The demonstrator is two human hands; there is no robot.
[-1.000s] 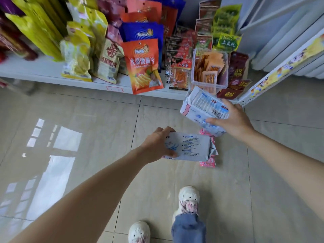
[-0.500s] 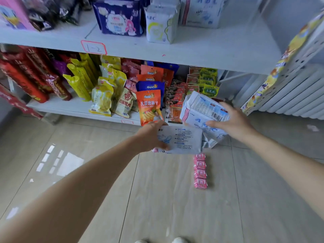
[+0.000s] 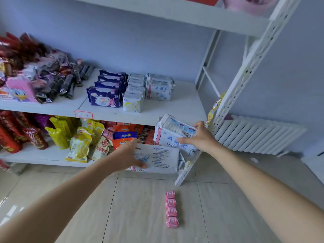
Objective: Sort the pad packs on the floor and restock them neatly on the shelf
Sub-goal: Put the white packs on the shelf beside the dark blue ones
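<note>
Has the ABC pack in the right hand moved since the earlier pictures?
Yes. The ABC pack in the right hand has risen from floor level to the front edge of the pad shelf.

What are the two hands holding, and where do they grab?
Left hand: flat white pack, left end. Right hand: ABC pack, right side.

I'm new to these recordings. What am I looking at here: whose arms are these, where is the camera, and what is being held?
There is no machine: a person wears one wide-angle camera on the head, looking down at their own bare arms. The left hand grips a flat white pad pack. The right hand holds a thicker white pack printed ABC. Both are raised in front of a white store shelf, where similar pad packs already stand in rows. A strip of small pink packs lies on the tiled floor.
</note>
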